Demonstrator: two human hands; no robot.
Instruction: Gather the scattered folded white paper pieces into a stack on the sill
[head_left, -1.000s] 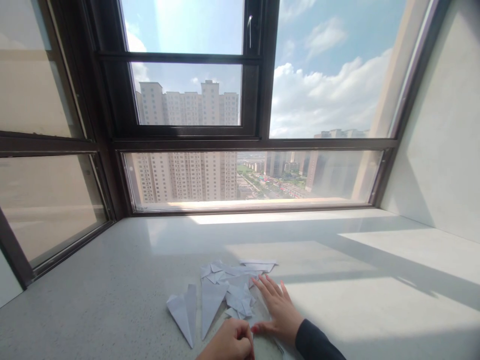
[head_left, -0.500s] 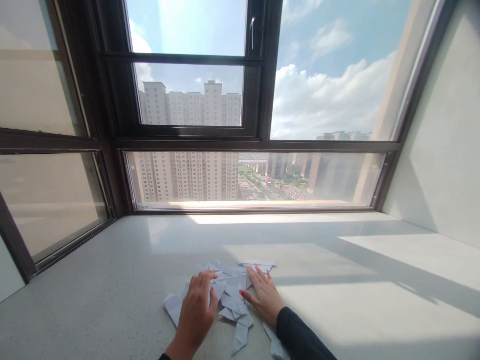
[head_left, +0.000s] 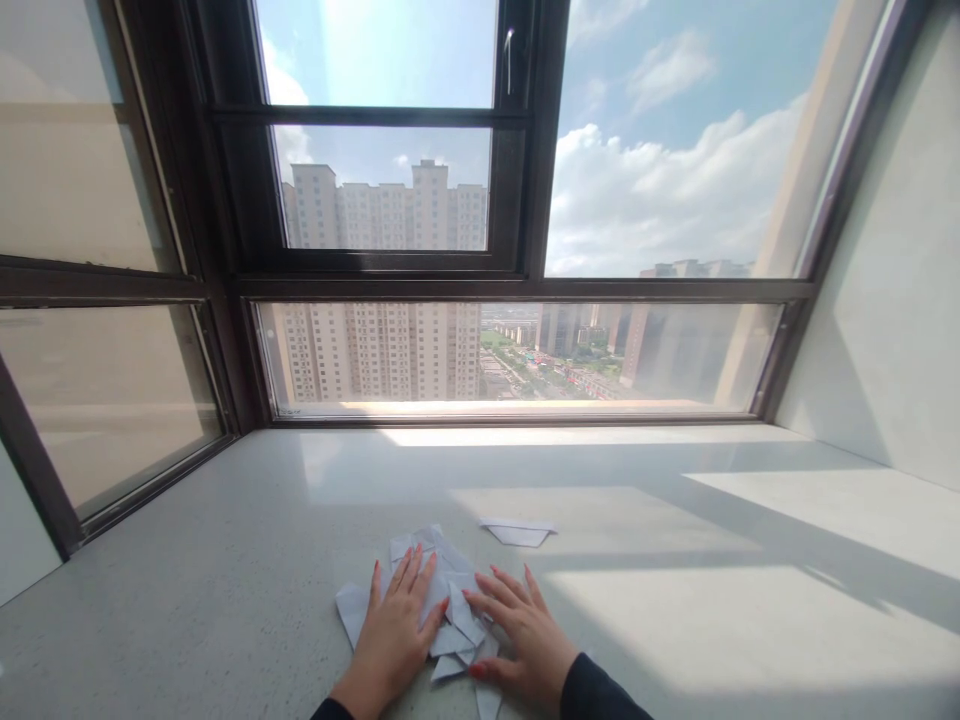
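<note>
A loose heap of folded white paper pieces point(head_left: 457, 635) lies on the pale stone sill, in front of the window. My left hand point(head_left: 401, 620) rests flat on the heap's left side with its fingers spread. On the right side of the heap, my right hand point(head_left: 521, 635) lies with fingers apart, its fingertips touching the paper. Parts of the heap are hidden under both hands. One folded white paper strip point(head_left: 517, 532) sits by itself beyond my right hand, apart from the heap.
The speckled sill point(head_left: 225, 560) runs back to a dark window frame point(head_left: 517, 290). A pale wall point(head_left: 900, 300) stands on the right. Bands of sunlight and shadow cross the sill. Tall buildings point(head_left: 386, 350) show outside through the glass.
Both hands have flattened and spread over the heap, and the papers are drawn closer together. My right hand has moved nearer, leaving the folded strip behind it uncovered.
</note>
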